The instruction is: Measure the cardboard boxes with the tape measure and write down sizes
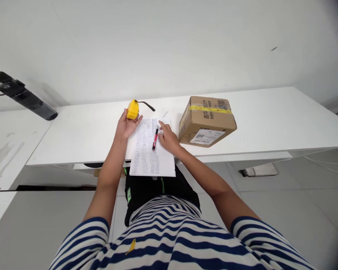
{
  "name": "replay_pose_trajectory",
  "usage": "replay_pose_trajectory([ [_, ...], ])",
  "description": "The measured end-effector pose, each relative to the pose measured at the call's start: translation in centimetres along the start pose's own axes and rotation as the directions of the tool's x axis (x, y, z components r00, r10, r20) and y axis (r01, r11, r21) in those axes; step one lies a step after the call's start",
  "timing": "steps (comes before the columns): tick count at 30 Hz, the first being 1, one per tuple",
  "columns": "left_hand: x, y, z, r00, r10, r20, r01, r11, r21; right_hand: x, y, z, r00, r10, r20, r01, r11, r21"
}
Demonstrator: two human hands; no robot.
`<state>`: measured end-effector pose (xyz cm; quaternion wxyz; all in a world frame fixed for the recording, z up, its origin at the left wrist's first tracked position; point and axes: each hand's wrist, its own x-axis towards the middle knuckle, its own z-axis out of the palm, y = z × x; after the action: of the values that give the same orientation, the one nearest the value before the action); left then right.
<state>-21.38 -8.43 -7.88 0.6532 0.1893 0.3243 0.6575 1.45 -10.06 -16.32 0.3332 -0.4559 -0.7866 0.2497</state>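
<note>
My left hand [126, 126] is closed around a yellow tape measure [133, 109], palm turned up. A black wrist strap [148, 105] trails from the tape measure to the right. Under both hands a sheet of paper [166, 165] covered in small handwriting overhangs the front edge of the desk. On it lies a red and black pen [155, 139]. My right hand [169, 140] rests on the paper just right of the pen, index finger stretched forward and nothing in its grasp. Whether the thumb touches the pen I cannot tell.
A taped cardboard box [214, 125] with a shipping label stands right of my right hand on the white desk [270, 123]. At the far left a dark cylindrical device [30, 98] with a cable stands near the wall. A pale flat object [261, 170] lies below the desk.
</note>
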Motion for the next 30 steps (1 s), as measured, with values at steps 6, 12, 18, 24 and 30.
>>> replay_pose_trajectory([
  [6, -5.2, -2.2, 5.5, 0.957, -0.153, 0.248, 0.089, 0.964, 0.251, -3.0, -1.1, -3.6, 0.927, -0.225, -0.301, 0.248, 0.968, 0.039],
  [12, -10.9, -4.7, 11.4, 0.786, -0.399, 0.473, 0.136, 0.857, 0.497, -7.1, -0.8, -11.6, 0.767, -0.398, -0.504, 0.309, 0.917, -0.254],
  [18, -12.2, -6.7, 16.2, 0.605, -0.532, 0.592, 0.086, 0.783, 0.616, -9.5, -1.8, -16.9, 0.601, -0.610, -0.517, 0.686, 0.725, -0.057],
  [24, -10.6, -6.4, 17.6, 0.681, -0.515, 0.521, -0.011, 0.704, 0.710, -10.7, 0.4, -19.6, 0.669, -0.298, -0.680, 0.571, 0.792, 0.215],
  [30, -4.3, -3.5, 17.3, 0.872, -0.288, 0.395, -0.096, 0.691, 0.716, -8.4, 6.6, -24.2, 0.549, 0.164, -0.819, 0.385, 0.821, 0.422],
])
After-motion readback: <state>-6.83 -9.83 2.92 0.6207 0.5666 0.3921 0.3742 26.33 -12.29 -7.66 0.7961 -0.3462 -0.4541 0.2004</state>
